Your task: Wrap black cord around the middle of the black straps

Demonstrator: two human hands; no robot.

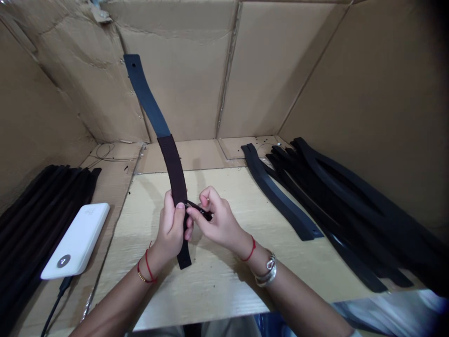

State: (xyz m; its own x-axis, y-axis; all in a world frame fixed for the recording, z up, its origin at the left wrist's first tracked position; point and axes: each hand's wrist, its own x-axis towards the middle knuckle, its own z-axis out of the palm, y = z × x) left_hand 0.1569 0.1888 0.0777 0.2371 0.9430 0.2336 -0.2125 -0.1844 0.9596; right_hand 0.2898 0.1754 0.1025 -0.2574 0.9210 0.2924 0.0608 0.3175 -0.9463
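A long dark strap (pixel 176 168) stands tilted in front of me, with a smooth blue-black upper end that has a small hole and a brown, stitched-looking sleeve around its middle. My left hand (pixel 171 222) is closed on it at the sleeve's lower edge, thumb on top, and the strap's black lower end (pixel 184 261) sticks out below. In my right hand (pixel 219 217) is a small black tool that looks like thread snips (pixel 199 210). Its tip meets the strap's right edge beside my left thumb. The right fingers partly cover the tool.
Two loose straps (pixel 277 189) lie on the pale board (pixel 224 276), beside a pile of black straps (pixel 336 206) at right. More dark straps (pixel 52 201) are stacked left, beside a white power bank (pixel 77 241) with a cable. Cardboard walls (pixel 182 70) enclose the back and sides.
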